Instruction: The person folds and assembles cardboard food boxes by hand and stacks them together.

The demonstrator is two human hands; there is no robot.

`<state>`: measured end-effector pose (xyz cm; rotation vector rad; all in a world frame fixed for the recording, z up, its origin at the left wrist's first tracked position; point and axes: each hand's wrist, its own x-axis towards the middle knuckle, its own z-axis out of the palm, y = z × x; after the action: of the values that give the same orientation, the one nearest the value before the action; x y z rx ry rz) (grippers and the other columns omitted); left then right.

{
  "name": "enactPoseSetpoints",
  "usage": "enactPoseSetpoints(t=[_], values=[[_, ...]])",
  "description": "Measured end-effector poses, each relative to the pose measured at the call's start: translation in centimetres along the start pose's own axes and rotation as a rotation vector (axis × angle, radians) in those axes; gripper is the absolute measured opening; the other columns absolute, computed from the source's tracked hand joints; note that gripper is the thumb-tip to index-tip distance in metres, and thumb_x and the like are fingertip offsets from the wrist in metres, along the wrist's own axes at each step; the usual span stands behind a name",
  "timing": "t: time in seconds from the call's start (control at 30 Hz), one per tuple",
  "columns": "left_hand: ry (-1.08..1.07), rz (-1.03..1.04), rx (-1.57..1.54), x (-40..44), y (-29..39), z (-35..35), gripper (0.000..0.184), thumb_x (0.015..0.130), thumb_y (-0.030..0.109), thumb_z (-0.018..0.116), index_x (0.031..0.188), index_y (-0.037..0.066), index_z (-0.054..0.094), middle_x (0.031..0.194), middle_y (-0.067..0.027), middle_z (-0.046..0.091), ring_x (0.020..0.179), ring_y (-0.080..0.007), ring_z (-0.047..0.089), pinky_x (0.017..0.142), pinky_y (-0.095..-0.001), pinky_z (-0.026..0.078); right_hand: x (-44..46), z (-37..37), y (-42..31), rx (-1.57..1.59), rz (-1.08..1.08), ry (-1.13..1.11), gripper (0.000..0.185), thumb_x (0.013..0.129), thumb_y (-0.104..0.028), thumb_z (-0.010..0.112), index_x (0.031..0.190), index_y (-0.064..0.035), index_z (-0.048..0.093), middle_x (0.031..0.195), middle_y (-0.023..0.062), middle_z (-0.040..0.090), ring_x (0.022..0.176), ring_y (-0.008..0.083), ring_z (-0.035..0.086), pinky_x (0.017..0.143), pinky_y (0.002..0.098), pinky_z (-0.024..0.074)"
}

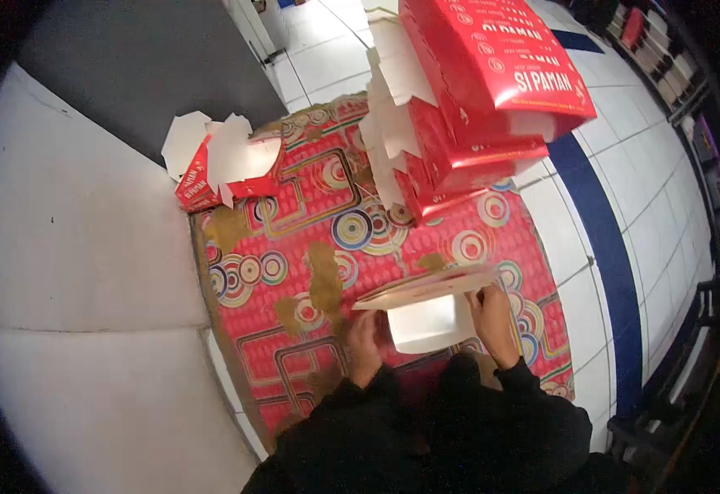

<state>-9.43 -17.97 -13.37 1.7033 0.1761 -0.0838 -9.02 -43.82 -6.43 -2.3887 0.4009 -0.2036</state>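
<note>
A small cardboard food box (pixel 426 323) is in front of me, its white inside showing and its lid panels (pixel 427 286) raised on the far side. My right hand (pixel 493 326) grips the box at its right edge, the fingers closed around the cardboard near the lid. By the left edge is my left hand (pixel 365 339), smeared by motion; whether its fingers grip the cardboard is unclear.
Stacked red and white boxes (pixel 491 74) printed "SI PAMAN" stand at the far right of the patterned, worn mat (pixel 310 280). An open red box (pixel 228 169) sits at the far left, beside a white wall panel (pixel 88 272). White tiles (pixel 594 329) with a dark blue stripe run along the right.
</note>
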Motion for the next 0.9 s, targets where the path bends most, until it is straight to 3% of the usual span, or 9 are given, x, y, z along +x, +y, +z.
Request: enactPoseSetpoints(t=[0.23, 0.4, 0.5, 0.53, 0.6, 0.67, 0.77, 0.83, 0.9], values=[[0.383, -0.13, -0.491, 22.7, -3.5, -10.5, 0.036, 0.1, 0.031, 0.048, 0.127, 0.008, 0.046, 0.099, -0.0034, 0.057, 0.084, -0.017, 0.061, 0.073, -0.0331, 0.055, -1.6, -2.3, 0.1, 0.163, 0.235, -0.047, 0.029, 0.095, -0.019, 0.064, 0.116, 0.0006, 0.061, 0.07, 0.0054, 0.059, 0.063, 0.0108, 0.056, 0.055, 0.0302, 0.0419], [0.113, 0.167, 0.057, 38.4, -1.8, -17.3, 0.064, 0.08, 0.017, 0.067, 0.137, 0.006, 0.039, 0.114, -0.0085, 0.056, 0.098, -0.0244, 0.059, 0.086, -0.0373, 0.053, -3.2, -3.1, 2.0, 0.209, 0.168, 0.089, 0.029, 0.088, -0.015, 0.062, 0.112, 0.002, 0.065, 0.085, 0.016, 0.067, 0.07, 0.0232, 0.064, 0.064, 0.035, 0.0501], [0.033, 0.447, 0.553, 42.6, -5.2, -20.4, 0.086, 0.068, 0.009, 0.078, 0.142, 0.005, 0.035, 0.123, -0.0116, 0.055, 0.106, -0.0288, 0.058, 0.094, -0.0398, 0.051, -3.6, -3.6, 2.0, 0.255, 0.333, -0.007, 0.033, 0.094, -0.025, 0.063, 0.118, -0.0028, 0.063, 0.078, 0.0089, 0.065, 0.07, 0.0139, 0.061, 0.064, 0.0307, 0.0487], [-0.043, 0.069, -0.129, 40.9, -0.5, -18.2, 0.078, 0.073, 0.01, 0.075, 0.141, 0.005, 0.036, 0.124, -0.0106, 0.053, 0.109, -0.0282, 0.057, 0.094, -0.0399, 0.052, -3.6, -3.6, 2.4, 0.255, 0.352, 0.034, 0.033, 0.094, -0.025, 0.063, 0.118, -0.0028, 0.063, 0.078, 0.0089, 0.065, 0.07, 0.0139, 0.061, 0.064, 0.0307, 0.0487], [0.03, -0.233, -0.614, 37.6, 3.6, -16.6, 0.064, 0.083, 0.01, 0.068, 0.139, 0.005, 0.037, 0.126, -0.0092, 0.049, 0.115, -0.0281, 0.052, 0.094, -0.0417, 0.052, -4.2, -2.9, 3.1, 0.322, 0.339, 0.03, 0.032, 0.095, -0.026, 0.062, 0.117, -0.0021, 0.064, 0.078, 0.009, 0.065, 0.071, 0.0132, 0.061, 0.064, 0.0311, 0.0491], [0.163, -0.115, -0.447, 36.1, 0.5, -17.7, 0.058, 0.087, 0.008, 0.064, 0.138, 0.006, 0.037, 0.128, -0.0089, 0.047, 0.118, -0.0287, 0.049, 0.095, -0.0434, 0.051, -4.5, -3.0, 3.4, 0.29, 0.329, 0.052, 0.032, 0.095, -0.026, 0.061, 0.115, -0.0022, 0.064, 0.076, 0.0114, 0.066, 0.068, 0.0176, 0.063, 0.062, 0.0334, 0.0492], [0.119, 0.233, -0.379, 30.1, 0.8, -18.7, 0.042, 0.091, 0.033, 0.062, 0.125, 0.012, 0.05, 0.127, -0.0085, 0.051, 0.119, -0.0225, 0.046, 0.099, -0.0472, 0.044, -4.3, -3.5, 3.1, 0.261, 0.299, 0.081, 0.032, 0.095, -0.028, 0.059, 0.114, -0.0021, 0.065, 0.076, 0.0137, 0.067, 0.066, 0.0222, 0.065, 0.06, 0.0363, 0.0495], [0.191, 0.511, -0.227, 24.5, 0.9, -18.6, 0.042, 0.092, 0.025, 0.064, 0.128, 0.01, 0.049, 0.132, -0.0102, 0.05, 0.122, -0.0239, 0.046, 0.101, -0.0459, 0.043, -3.9, -4.0, 3.0, 0.26, 0.295, 0.102, 0.033, 0.095, -0.029, 0.059, 0.114, -0.0019, 0.064, 0.077, 0.0137, 0.067, 0.066, 0.0225, 0.066, 0.061, 0.0367, 0.0497], [0.066, 0.175, -0.413, 18.0, 5.5, -19.3, 0.057, 0.099, 0.031, 0.056, 0.147, 0.016, 0.032, 0.15, -0.0095, 0.035, 0.116, -0.0227, 0.051, 0.103, -0.047, 0.044, -3.3, -4.2, 2.9, 0.318, 0.312, 0.112, 0.033, 0.095, -0.03, 0.059, 0.111, -0.0012, 0.065, 0.078, 0.0147, 0.068, 0.069, 0.0224, 0.066, 0.063, 0.0368, 0.0503]])
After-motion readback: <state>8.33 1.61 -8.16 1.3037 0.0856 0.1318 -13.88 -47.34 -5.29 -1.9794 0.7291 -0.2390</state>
